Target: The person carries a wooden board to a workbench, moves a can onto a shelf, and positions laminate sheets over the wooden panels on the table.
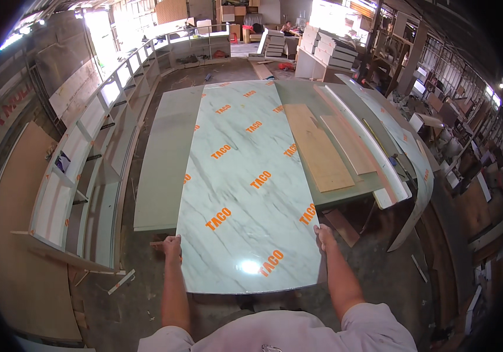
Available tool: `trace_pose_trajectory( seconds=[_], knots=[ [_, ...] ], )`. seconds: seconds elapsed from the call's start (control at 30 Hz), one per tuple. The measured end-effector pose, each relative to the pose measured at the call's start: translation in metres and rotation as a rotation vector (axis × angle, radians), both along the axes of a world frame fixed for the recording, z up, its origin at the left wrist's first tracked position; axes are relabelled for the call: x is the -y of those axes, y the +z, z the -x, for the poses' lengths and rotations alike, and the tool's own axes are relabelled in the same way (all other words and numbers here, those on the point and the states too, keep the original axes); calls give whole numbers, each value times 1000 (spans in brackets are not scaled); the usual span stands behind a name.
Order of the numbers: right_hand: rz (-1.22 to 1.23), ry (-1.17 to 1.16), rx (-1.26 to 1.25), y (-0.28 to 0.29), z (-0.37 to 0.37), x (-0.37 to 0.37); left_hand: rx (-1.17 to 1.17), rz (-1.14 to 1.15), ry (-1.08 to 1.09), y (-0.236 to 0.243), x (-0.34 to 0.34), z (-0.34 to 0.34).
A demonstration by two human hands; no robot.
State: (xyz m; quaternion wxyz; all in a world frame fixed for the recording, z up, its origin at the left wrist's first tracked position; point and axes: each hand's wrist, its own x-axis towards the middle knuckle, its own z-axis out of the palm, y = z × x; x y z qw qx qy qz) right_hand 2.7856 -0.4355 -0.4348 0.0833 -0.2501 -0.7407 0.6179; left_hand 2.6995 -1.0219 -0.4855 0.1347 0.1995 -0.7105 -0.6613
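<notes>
A long laminate sheet (pixel 237 176), white-green with grey marble veins and orange print, stretches away from me over a grey-green work table (pixel 160 158). Its near end juts past the table's front edge, close to my body. My left hand (pixel 173 246) grips the sheet's left edge, fingers closed and partly hidden beneath it. On the opposite edge, slightly farther forward, my right hand (pixel 323 236) is closed around the rim. Light glares off the sheet's near part.
Wooden boards (pixel 319 149) and a long white strip (pixel 374 152) lie right of the sheet. A curved marble-patterned sheet (pixel 421 182) hangs beyond the table's right side. White shelf framing (pixel 78 176) runs along the left. Stacked white drawers (pixel 333 50) stand at the back; a person (pixel 287 27) is far off.
</notes>
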Motion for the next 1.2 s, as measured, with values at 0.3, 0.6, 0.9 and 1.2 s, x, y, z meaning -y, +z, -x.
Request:
trace_pose_trajectory(
  seconds=[0.3,0.6,0.9,1.2],
  knots=[
    [140,60,-16,-80,-156,-8,95,-57,-16,-45,-15,-188],
    [138,250,331,-193,-357,-34,380,-109,-112,-136,-1,-426],
    [458,172,264,-191,-269,-45,540,-216,-268,-179,22,-332],
    [39,-106,116,-98,-190,-20,99,-490,81,-48,-40,-201]
  ],
)
